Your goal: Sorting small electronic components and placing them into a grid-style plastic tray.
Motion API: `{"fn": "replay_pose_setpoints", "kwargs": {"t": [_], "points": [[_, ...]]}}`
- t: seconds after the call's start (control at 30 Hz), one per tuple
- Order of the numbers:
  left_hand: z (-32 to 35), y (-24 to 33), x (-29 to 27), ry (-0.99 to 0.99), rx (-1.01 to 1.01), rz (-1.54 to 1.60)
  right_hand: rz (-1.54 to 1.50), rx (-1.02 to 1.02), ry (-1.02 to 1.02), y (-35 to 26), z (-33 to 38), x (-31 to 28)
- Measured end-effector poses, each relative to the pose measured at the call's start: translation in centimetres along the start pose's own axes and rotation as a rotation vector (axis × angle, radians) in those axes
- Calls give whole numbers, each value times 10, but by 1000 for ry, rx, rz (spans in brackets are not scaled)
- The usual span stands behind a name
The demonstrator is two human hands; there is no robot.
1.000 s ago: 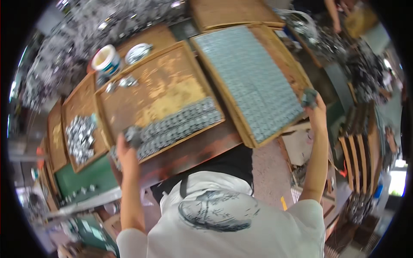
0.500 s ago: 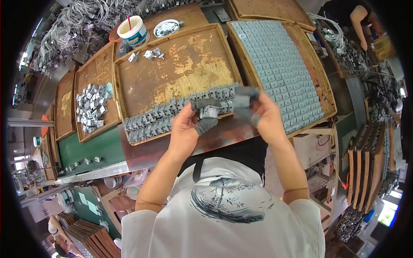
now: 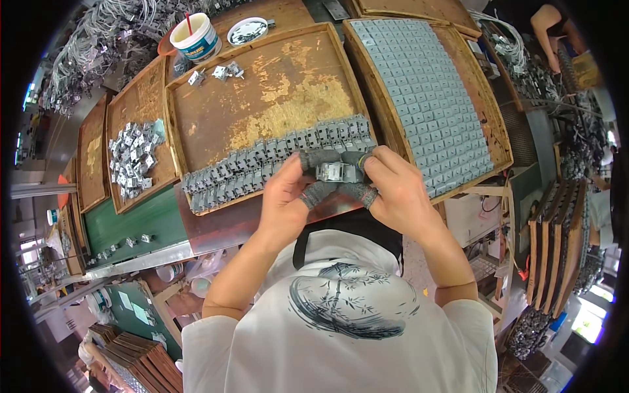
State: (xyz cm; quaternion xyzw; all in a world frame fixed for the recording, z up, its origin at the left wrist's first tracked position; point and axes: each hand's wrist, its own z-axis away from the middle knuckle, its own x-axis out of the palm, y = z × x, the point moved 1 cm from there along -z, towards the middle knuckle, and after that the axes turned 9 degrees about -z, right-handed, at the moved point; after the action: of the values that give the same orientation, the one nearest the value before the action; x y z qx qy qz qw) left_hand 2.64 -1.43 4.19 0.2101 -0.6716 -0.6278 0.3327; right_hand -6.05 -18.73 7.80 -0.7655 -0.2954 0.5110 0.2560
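Observation:
A small silvery metal box-shaped part (image 3: 334, 172) is held between my two hands, just over the front edge of a wooden tray (image 3: 265, 105). My left hand (image 3: 282, 196) pinches its left side with thumb and finger in grey knit finger covers. From the other side, my right hand (image 3: 400, 190) closes its covered thumb and finger on the same part. The fingertips hide its ends. Just behind them, rows of similar metal parts (image 3: 278, 157) stand along the near side of the tray. A few loose metal pieces (image 3: 226, 71) lie at its far left.
At right, a second tray (image 3: 504, 157) bears many flat grey pieces (image 3: 426, 98) in rows. A left tray (image 3: 167, 167) holds a heap of small parts (image 3: 135, 157). Behind stand a white bucket (image 3: 196, 40) and a bowl (image 3: 247, 31). Another person's arm (image 3: 544, 33) shows far right.
My right hand has moved left and in to meet my left hand, and its fingers now close on the metal part. My left hand has stayed nearly in place.

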Motion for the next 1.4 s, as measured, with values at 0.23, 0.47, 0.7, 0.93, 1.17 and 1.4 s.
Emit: {"fn": "replay_pose_setpoints", "kwargs": {"t": [0.23,0.47,0.7,0.93,1.17,1.4], "points": [[0,-13,9,15,-105,170,2,20,28,9,4,-1],[-4,-10,18,42,85,-295,214,-140,132,10,3,11],[-13,-26,32,198,445,-1070,219,-79,214,16,13,23],[-34,-30,25,10,515,-862,-442,468,-271,55,13,7],[-55,-27,31,-125,496,-884,-583,516,-46,65,15,6],[-156,-63,4,-28,248,-947,-41,555,23,108,-47,-70]]}}
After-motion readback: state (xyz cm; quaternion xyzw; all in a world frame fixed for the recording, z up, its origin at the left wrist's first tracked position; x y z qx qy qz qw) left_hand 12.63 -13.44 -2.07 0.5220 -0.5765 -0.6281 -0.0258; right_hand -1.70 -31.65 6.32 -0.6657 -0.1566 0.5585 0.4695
